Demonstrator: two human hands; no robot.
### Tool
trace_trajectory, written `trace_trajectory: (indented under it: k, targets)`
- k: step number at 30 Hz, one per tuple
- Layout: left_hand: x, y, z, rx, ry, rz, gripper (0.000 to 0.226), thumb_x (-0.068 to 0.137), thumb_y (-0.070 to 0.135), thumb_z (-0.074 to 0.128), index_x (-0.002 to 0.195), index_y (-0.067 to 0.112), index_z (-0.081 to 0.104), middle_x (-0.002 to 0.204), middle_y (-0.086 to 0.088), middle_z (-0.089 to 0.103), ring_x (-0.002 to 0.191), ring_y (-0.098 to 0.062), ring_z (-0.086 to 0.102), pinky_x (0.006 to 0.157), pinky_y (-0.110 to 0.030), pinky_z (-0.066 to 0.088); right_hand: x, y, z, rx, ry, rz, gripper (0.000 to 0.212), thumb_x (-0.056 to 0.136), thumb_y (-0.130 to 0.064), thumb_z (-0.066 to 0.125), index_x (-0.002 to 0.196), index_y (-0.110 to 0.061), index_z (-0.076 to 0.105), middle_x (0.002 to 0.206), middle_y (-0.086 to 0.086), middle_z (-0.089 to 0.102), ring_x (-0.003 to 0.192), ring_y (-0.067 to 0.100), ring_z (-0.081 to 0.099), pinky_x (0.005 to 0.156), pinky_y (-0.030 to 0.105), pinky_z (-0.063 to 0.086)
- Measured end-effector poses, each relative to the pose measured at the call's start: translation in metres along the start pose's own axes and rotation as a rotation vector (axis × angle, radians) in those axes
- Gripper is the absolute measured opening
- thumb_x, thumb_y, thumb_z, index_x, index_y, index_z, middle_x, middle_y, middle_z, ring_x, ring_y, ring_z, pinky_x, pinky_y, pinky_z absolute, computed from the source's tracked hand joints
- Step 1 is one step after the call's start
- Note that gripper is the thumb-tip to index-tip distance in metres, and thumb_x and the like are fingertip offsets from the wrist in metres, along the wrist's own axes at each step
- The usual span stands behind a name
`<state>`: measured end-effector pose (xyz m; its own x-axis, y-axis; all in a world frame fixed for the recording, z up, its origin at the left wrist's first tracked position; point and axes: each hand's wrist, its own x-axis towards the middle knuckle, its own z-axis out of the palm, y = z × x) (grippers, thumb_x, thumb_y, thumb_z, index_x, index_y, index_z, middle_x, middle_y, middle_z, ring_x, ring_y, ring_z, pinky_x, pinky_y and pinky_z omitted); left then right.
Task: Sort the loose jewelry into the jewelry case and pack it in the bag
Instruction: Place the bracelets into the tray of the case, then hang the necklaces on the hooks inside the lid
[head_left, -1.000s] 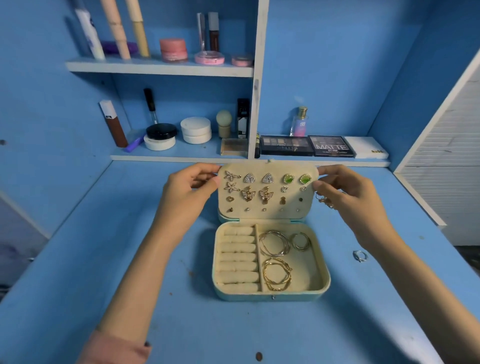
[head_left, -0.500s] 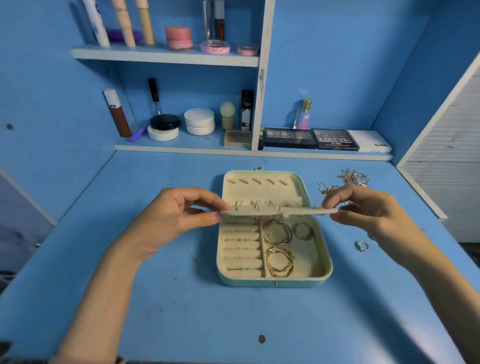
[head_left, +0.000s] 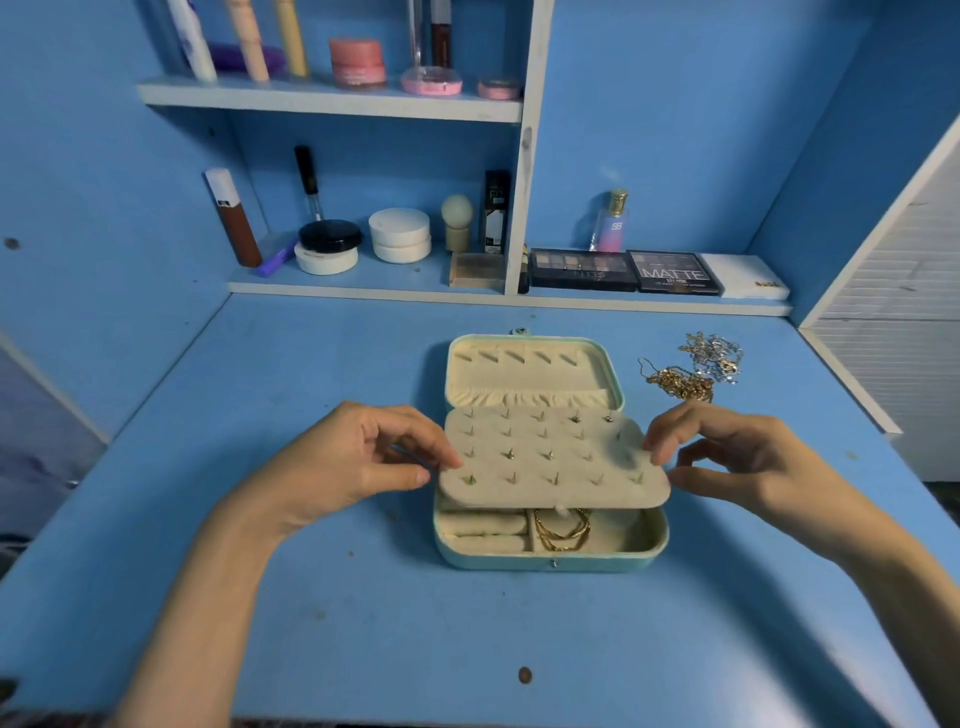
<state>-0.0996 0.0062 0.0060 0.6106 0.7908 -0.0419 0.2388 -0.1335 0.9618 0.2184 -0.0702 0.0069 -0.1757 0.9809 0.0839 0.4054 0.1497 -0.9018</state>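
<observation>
desk (head_left: 363, 623): blue and bare nearest the person.
case (head_left: 550, 558): jewelry case lay open mid-desk, gold hoops (head_left: 563, 530) in its tray.
earring panel (head_left: 550, 457): folded down flat over the tray, post backs up.
left hand (head_left: 358, 462): fingertips pinched the panel's left edge.
right hand (head_left: 737, 457): fingers touched its right edge, slightly spread.
chains (head_left: 693, 369): tangled gold and silver, loose beyond the right hand, unsorted.
bag: none in sight; packing looked undone.

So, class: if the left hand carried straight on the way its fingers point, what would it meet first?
The left hand points right; its fingertips already touch the earring panel over the jewelry case, so the panel's left edge comes first.
</observation>
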Motion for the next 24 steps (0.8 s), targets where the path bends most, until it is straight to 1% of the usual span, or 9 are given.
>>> trace_trajectory:
  k: [4, 6, 8, 11, 14, 16, 17, 20, 24]
  targets:
    - [-0.001, 0.001, -0.002, 0.015, 0.013, -0.023, 0.028, 0.069, 0.006, 0.058, 0.081, 0.023, 0.077, 0.088, 0.002, 0.073, 0.086, -0.008, 0.065, 0.079, -0.013, 0.048, 0.000, -0.002, -0.001, 0.036, 0.027, 0.047, 0.050, 0.081, 0.022, 0.051, 0.071, -0.024, 0.069, 0.093, -0.001, 0.068, 0.080, 0.010, 0.061, 0.066, 0.011, 0.042]
    - [0.000, 0.004, -0.002, -0.029, 0.055, -0.040, 0.026, 0.068, 0.007, 0.057, 0.079, 0.019, 0.077, 0.084, 0.001, 0.073, 0.081, -0.007, 0.066, 0.075, -0.013, 0.048, 0.002, 0.001, -0.002, 0.056, 0.048, 0.059, 0.046, 0.082, 0.019, 0.051, 0.074, -0.022, 0.070, 0.092, 0.000, 0.069, 0.081, 0.023, 0.060, 0.072, 0.022, 0.044]
    - [0.004, 0.005, -0.001, -0.090, 0.148, -0.028, 0.018, 0.070, 0.004, 0.063, 0.077, 0.014, 0.076, 0.080, -0.001, 0.073, 0.075, -0.008, 0.065, 0.069, -0.014, 0.049, 0.006, 0.003, -0.002, 0.078, 0.107, 0.084, 0.038, 0.083, 0.015, 0.053, 0.076, -0.018, 0.070, 0.091, 0.005, 0.069, 0.085, 0.031, 0.057, 0.074, 0.032, 0.043]
    - [0.024, -0.003, 0.001, -0.106, 0.393, -0.028, 0.026, 0.086, -0.005, 0.060, 0.088, 0.019, 0.071, 0.081, 0.002, 0.071, 0.072, -0.004, 0.062, 0.064, -0.015, 0.048, 0.022, 0.005, 0.003, 0.129, 0.263, 0.110, 0.028, 0.084, 0.012, 0.054, 0.079, -0.010, 0.069, 0.084, 0.011, 0.067, 0.077, 0.018, 0.058, 0.064, 0.019, 0.046]
    - [0.054, -0.022, 0.001, 0.071, 0.620, -0.043, 0.026, 0.092, 0.002, 0.055, 0.099, 0.024, 0.066, 0.097, 0.005, 0.066, 0.092, -0.006, 0.061, 0.082, -0.022, 0.048, 0.047, 0.015, 0.011, 0.114, 0.432, 0.181, 0.021, 0.089, 0.004, 0.054, 0.089, -0.012, 0.066, 0.080, 0.007, 0.062, 0.068, 0.016, 0.057, 0.056, 0.017, 0.046]
    - [0.073, -0.033, 0.004, 0.251, 0.671, -0.064, 0.023, 0.094, 0.014, 0.057, 0.116, 0.019, 0.065, 0.116, 0.001, 0.063, 0.116, -0.019, 0.053, 0.103, -0.033, 0.040, 0.062, 0.023, 0.016, 0.077, 0.496, 0.274, 0.015, 0.092, -0.009, 0.056, 0.102, -0.014, 0.065, 0.079, 0.005, 0.060, 0.062, 0.017, 0.057, 0.057, 0.021, 0.048]
    - [0.081, -0.035, 0.007, 0.334, 0.668, -0.079, 0.027, 0.096, 0.019, 0.056, 0.121, 0.013, 0.064, 0.123, -0.003, 0.061, 0.123, -0.023, 0.046, 0.107, -0.031, 0.033, 0.069, 0.026, 0.019, 0.055, 0.496, 0.319, 0.017, 0.092, -0.015, 0.057, 0.108, -0.014, 0.064, 0.077, 0.005, 0.061, 0.059, 0.018, 0.057, 0.060, 0.027, 0.049]
    - [0.095, -0.037, 0.016, 0.423, 0.637, -0.066, 0.034, 0.099, 0.024, 0.049, 0.114, 0.000, 0.068, 0.123, -0.013, 0.062, 0.123, -0.021, 0.039, 0.096, -0.019, 0.023, 0.078, 0.030, 0.026, -0.028, 0.472, 0.366, 0.025, 0.091, -0.024, 0.058, 0.112, -0.013, 0.066, 0.077, 0.002, 0.066, 0.063, 0.019, 0.058, 0.073, 0.039, 0.051]
    - [0.101, -0.043, 0.016, 0.398, 0.643, -0.067, 0.034, 0.098, 0.026, 0.052, 0.109, -0.001, 0.071, 0.124, -0.008, 0.062, 0.126, -0.020, 0.036, 0.097, -0.018, 0.021, 0.079, 0.031, 0.032, -0.099, 0.494, 0.326, 0.026, 0.089, -0.016, 0.059, 0.113, -0.016, 0.066, 0.080, -0.001, 0.066, 0.068, 0.014, 0.059, 0.068, 0.035, 0.049]
